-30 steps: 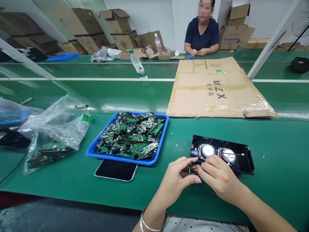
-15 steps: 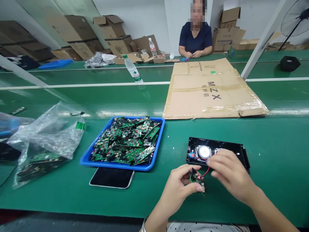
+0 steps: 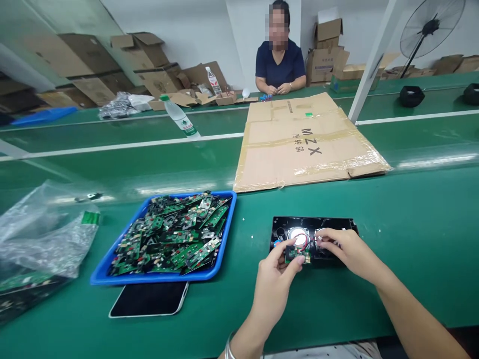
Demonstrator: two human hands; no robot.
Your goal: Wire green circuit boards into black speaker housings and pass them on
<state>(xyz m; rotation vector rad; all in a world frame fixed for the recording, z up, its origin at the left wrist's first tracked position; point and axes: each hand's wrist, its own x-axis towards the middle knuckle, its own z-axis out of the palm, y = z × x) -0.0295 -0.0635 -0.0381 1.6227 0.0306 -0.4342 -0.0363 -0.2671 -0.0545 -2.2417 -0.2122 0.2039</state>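
My left hand (image 3: 275,279) pinches a small green circuit board (image 3: 297,256) by its lower edge, just above the near rim of a black speaker panel (image 3: 279,227). A round silver speaker (image 3: 298,234) shows in that panel. My right hand (image 3: 342,248) rests over the panel's right half and holds a thin red wire (image 3: 313,239) that runs to the board. A blue tray (image 3: 112,275) heaped with several green circuit boards lies to the left of my hands.
A dark phone (image 3: 148,299) lies face up at the tray's near edge. Clear plastic bags (image 3: 41,234) sit far left. A flattened cardboard sheet (image 3: 303,142) and a water bottle (image 3: 181,119) lie beyond. Across the belt sits a person in a dark shirt (image 3: 279,67).
My left hand has lifted the small board up to the panel's near edge. My right hand has drawn the red wire rightward over the panel. The view has swung to the right.
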